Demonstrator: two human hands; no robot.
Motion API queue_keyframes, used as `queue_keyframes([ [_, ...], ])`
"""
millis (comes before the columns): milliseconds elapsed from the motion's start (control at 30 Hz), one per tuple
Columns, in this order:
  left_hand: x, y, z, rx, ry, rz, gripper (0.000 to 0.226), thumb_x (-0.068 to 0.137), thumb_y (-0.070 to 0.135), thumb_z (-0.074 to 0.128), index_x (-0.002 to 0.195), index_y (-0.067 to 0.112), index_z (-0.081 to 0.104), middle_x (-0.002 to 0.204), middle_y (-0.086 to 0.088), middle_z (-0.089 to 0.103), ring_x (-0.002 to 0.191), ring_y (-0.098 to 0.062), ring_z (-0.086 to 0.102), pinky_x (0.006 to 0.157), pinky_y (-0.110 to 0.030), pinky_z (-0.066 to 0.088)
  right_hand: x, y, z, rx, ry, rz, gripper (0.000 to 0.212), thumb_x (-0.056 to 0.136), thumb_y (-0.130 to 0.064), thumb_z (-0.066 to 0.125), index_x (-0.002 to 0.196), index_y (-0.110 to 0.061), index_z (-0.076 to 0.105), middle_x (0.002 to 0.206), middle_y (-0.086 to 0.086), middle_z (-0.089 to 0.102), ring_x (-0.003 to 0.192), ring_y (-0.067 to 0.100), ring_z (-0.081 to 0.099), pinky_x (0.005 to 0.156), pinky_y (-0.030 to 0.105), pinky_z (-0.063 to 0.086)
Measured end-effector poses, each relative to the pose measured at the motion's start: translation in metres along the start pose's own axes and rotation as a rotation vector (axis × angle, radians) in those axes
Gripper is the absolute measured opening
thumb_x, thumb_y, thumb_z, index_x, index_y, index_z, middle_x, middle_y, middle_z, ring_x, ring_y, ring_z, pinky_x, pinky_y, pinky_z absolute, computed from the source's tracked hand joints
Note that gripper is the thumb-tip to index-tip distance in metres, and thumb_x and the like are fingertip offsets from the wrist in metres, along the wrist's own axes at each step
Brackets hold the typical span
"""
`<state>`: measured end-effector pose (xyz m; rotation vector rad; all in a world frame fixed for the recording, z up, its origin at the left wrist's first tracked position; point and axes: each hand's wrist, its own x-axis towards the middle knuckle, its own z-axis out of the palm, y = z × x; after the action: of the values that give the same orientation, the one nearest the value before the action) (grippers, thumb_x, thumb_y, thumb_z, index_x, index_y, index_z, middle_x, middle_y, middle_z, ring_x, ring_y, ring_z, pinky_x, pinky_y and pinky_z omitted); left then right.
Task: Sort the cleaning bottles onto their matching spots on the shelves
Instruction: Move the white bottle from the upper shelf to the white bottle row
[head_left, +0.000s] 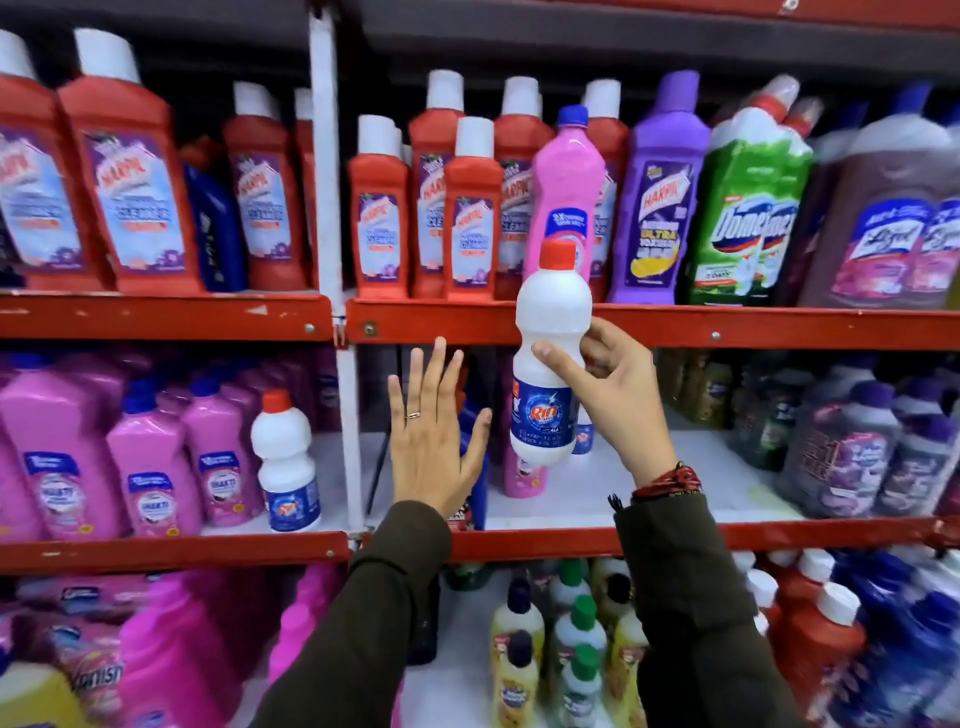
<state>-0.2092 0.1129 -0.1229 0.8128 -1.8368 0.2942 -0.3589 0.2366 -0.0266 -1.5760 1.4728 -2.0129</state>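
My right hand (613, 395) grips a white Rin bottle (551, 332) with a red cap and blue label, upright in front of the middle shelf's red edge. My left hand (434, 431) is raised flat with fingers spread, empty, just left of the bottle and in front of a blue bottle (478, 483). A matching white Rin bottle (287, 462) stands on the middle shelf left of the white upright post (345, 405), beside pink bottles (150, 473). A lone pink bottle (569, 187) stands among red Harpic bottles (470, 213) on the upper shelf.
The upper shelf also holds a purple Harpic bottle (660, 208), green Domex (748, 208) and Lizol (883, 218). Dark purple-capped bottles (852, 452) fill the middle shelf's right end, with bare white shelf (727, 483) behind my right wrist. Small yellow bottles (519, 675) crowd the bottom shelf.
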Motion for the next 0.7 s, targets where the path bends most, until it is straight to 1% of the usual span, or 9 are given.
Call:
queue_keyframes([
  [167, -0.028, 0.045, 0.043, -0.038, -0.082, -0.022, 0.065, 0.104, 0.038, 0.038, 0.161, 0.016, 0.019, 0.172, -0.006, 0.013, 0.16, -0.023, 0.003, 0.13, -0.047, -0.003, -0.012, 0.04, -0.048, -0.118, 0.009, 0.038, 0.053, 0.08, -0.031, 0.087, 0.128, -0.017, 0.07, 0.116, -0.003, 0.08, 0.107, 0.01, 0.076, 0.089, 0.032, 0.062],
  [267, -0.049, 0.066, 0.069, -0.064, -0.148, -0.029, 0.065, 0.103, 0.035, 0.037, 0.162, 0.018, 0.015, 0.173, -0.003, 0.009, 0.16, -0.022, 0.002, 0.13, -0.045, -0.003, -0.019, 0.065, -0.073, -0.129, -0.001, 0.055, 0.056, 0.078, -0.028, 0.089, 0.129, -0.014, 0.07, 0.119, -0.002, 0.079, 0.11, 0.004, 0.074, 0.084, 0.022, 0.06],
  [300, -0.055, 0.071, 0.078, -0.06, -0.175, -0.037, 0.065, 0.103, 0.034, 0.036, 0.163, 0.018, 0.014, 0.173, -0.002, 0.008, 0.16, -0.022, 0.002, 0.13, -0.045, -0.003, -0.021, 0.074, -0.081, -0.129, -0.001, 0.068, 0.056, 0.078, -0.026, 0.089, 0.128, -0.013, 0.07, 0.12, 0.0, 0.079, 0.111, 0.006, 0.074, 0.084, 0.023, 0.059],
  [400, -0.074, 0.085, 0.1, -0.05, -0.261, -0.089, 0.067, 0.103, 0.035, 0.037, 0.163, 0.018, 0.013, 0.173, -0.002, 0.007, 0.16, -0.021, 0.001, 0.13, -0.045, 0.0, -0.025, 0.102, -0.1, -0.123, -0.004, 0.122, 0.055, 0.078, -0.021, 0.089, 0.128, -0.009, 0.07, 0.123, 0.005, 0.077, 0.118, 0.018, 0.072, 0.093, 0.038, 0.061],
  [433, -0.079, 0.088, 0.106, -0.05, -0.285, -0.113, 0.067, 0.102, 0.037, 0.037, 0.162, 0.016, 0.016, 0.172, -0.004, 0.012, 0.16, -0.023, 0.005, 0.13, -0.047, 0.003, -0.026, 0.11, -0.104, -0.117, -0.007, 0.141, 0.055, 0.078, -0.019, 0.089, 0.128, -0.009, 0.069, 0.125, 0.005, 0.076, 0.12, 0.019, 0.07, 0.097, 0.041, 0.06],
  [500, -0.087, 0.093, 0.115, -0.04, -0.322, -0.15, 0.063, 0.099, 0.04, 0.037, 0.154, 0.009, 0.037, 0.164, -0.013, 0.036, 0.154, -0.031, 0.029, 0.127, -0.054, 0.019, -0.025, 0.126, -0.11, -0.111, -0.007, 0.17, 0.054, 0.079, -0.016, 0.088, 0.129, -0.008, 0.069, 0.126, 0.007, 0.075, 0.122, 0.02, 0.069, 0.1, 0.044, 0.059],
  [567, -0.097, 0.093, 0.124, -0.018, -0.355, -0.191, 0.056, 0.097, 0.042, 0.036, 0.135, 0.008, 0.059, 0.14, -0.019, 0.061, 0.133, -0.039, 0.056, 0.115, -0.056, 0.04, -0.021, 0.14, -0.113, -0.103, 0.009, 0.186, 0.053, 0.079, -0.013, 0.088, 0.128, -0.006, 0.068, 0.126, 0.008, 0.075, 0.122, 0.022, 0.069, 0.101, 0.045, 0.058],
  [600, -0.101, 0.092, 0.126, -0.01, -0.396, -0.216, 0.053, 0.097, 0.044, 0.034, 0.126, 0.01, 0.063, 0.128, -0.016, 0.065, 0.122, -0.038, 0.061, 0.108, -0.052, 0.046, -0.017, 0.146, -0.113, -0.099, 0.02, 0.191, 0.052, 0.08, -0.012, 0.087, 0.128, -0.005, 0.068, 0.126, 0.009, 0.075, 0.122, 0.023, 0.069, 0.101, 0.044, 0.058],
  [700, -0.11, 0.085, 0.134, 0.077, -0.5, -0.17, 0.05, 0.098, 0.046, 0.028, 0.113, 0.017, 0.066, 0.11, -0.005, 0.068, 0.104, -0.029, 0.061, 0.09, -0.044, 0.045, -0.003, 0.164, -0.111, -0.096, 0.039, 0.198, 0.047, 0.081, -0.012, 0.086, 0.124, -0.003, 0.068, 0.124, 0.01, 0.075, 0.121, 0.025, 0.069, 0.1, 0.041, 0.058],
])
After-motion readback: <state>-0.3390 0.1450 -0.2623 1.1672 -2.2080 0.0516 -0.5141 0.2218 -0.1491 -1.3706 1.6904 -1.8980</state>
